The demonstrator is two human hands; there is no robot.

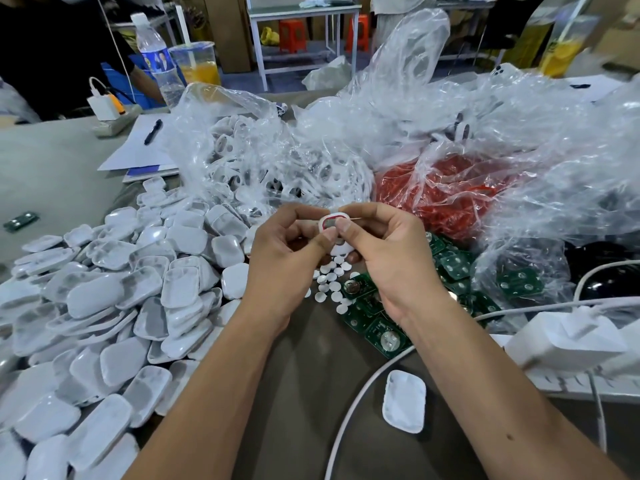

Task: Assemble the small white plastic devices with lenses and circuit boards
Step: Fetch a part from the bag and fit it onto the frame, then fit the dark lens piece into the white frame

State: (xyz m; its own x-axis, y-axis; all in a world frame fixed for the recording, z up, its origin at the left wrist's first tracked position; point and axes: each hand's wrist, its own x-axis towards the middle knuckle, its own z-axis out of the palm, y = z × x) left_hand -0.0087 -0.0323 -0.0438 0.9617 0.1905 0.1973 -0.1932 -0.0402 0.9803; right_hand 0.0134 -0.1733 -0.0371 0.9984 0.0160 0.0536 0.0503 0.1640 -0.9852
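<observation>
At the far left a single green board lies alone on the table, and a broad heap of white shell halves spreads across the left side, most of them hollow side up. Behind the heap sit papers with a black pen, a water bottle and a cup of orange drink.

The left hand is raised over the middle of the table, its fingers curled, thumb and forefinger pinching the left edge of a small white device with a red ring showing inside it. The right hand meets it from the other side — thumb pressed on the device's face, the other fingers curled behind it. The device is held in the air between both hands, just above a scatter of round white lenses.

Right of the lenses, green circuit boards lie in a loose pile. A lone white shell rests beside a white cable. Clear plastic bags rise behind — one holds red parts. A white power adapter sits at the right.
</observation>
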